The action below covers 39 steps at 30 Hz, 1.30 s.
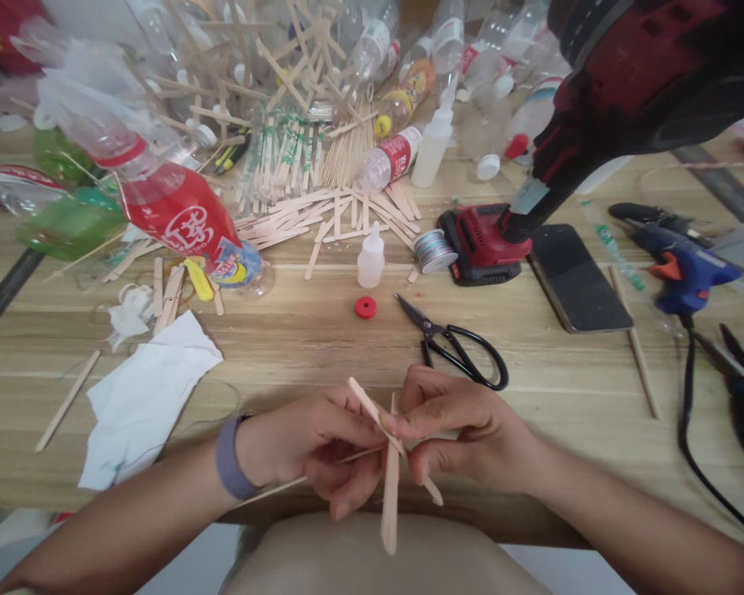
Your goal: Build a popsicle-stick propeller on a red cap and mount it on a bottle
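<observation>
Close to my body, at the front edge of the table, I hold crossed flat wooden craft sticks (390,504) between both hands. My left hand (341,446) is closed around them from the left, and a thin wooden skewer (279,489) runs out below its wrist. My right hand (465,421) pinches the sticks near their crossing with thumb and fingers. The fingers partly hide where the sticks meet. Just beyond my right hand lie black-handled scissors (452,343). A small white dropper bottle (370,260) stands farther back, with a red cap (365,307) in front of it.
A red-labelled drink bottle (183,215) leans at the left near white tissue (152,397). Loose craft sticks (285,219) and plastic bottles crowd the back. On the right are a cordless drill (595,99), a wire spool (434,252), a phone (579,281) and a blue glue gun (685,268).
</observation>
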{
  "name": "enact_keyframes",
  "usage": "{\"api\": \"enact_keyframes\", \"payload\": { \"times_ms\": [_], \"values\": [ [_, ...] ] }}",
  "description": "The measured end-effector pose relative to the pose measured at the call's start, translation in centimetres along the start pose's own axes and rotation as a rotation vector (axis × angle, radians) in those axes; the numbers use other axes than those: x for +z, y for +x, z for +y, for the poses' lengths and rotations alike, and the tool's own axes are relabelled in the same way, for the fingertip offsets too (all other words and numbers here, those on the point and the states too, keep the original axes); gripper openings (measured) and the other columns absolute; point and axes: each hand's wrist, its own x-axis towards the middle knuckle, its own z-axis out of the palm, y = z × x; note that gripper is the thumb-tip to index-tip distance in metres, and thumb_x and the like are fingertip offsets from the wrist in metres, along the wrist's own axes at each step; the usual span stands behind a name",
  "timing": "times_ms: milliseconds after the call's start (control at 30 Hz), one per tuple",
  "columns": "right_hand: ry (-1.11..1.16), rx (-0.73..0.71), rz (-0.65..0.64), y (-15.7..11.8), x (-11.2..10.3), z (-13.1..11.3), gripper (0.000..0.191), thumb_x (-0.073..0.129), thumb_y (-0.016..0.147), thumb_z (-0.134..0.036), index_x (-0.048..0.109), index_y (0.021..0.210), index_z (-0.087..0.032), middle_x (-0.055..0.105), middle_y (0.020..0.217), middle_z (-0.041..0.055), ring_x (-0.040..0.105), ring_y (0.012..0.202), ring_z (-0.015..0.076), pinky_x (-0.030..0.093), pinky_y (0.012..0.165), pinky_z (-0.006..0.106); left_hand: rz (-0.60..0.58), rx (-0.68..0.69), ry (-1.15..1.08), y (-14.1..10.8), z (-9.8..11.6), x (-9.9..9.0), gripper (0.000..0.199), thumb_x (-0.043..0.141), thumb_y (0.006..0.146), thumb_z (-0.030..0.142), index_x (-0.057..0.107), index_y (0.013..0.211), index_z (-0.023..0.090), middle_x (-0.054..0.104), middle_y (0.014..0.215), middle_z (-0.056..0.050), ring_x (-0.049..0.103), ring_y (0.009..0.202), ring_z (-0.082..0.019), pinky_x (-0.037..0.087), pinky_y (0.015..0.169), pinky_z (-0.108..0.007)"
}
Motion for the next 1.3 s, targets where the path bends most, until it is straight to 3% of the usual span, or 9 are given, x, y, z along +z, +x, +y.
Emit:
{"api": "enact_keyframes", "payload": {
  "times_ms": [233,500,1300],
  "values": [
    [-0.001,-0.011,0.0,0.04,0.1,0.08,0.041,0.073,0.083,-0.031,0.065,0.122,-0.039,0.056,0.073,-0.0022,0.048,0.068,0.0104,0.041,0.063,0.024,-0.007,0.029,-0.014,0.07,-0.26,-0.08,0.027,0.052,0.087,0.028,0.07,0.08,0.01,0.061,0.046,-0.001,0.026,0.022,-0.005,0.016,0.025,-0.018],
    [-0.007,-0.027,0.0,0.05,0.21,0.18,0.041,0.072,0.083,-0.03,0.064,0.123,-0.039,0.057,0.072,-0.0024,0.048,0.068,0.0104,0.04,0.06,0.023,-0.026,0.005,-0.001,0.18,-0.06,-0.17,0.03,0.062,0.083,0.04,0.069,0.078,0.011,0.061,0.045,-0.001,0.024,0.022,-0.005,0.013,0.024,-0.02],
    [0.023,-0.009,0.015,0.03,0.31,0.18,0.04,0.072,0.083,-0.034,0.065,0.122,-0.039,0.055,0.072,-0.0025,0.048,0.067,0.0102,0.039,0.06,0.023,-0.051,0.034,-0.005,0.29,-0.22,-0.14,0.031,0.061,0.084,0.04,0.067,0.072,0.012,0.062,0.046,-0.001,0.025,0.022,-0.004,0.016,0.025,-0.019]
  ]
}}
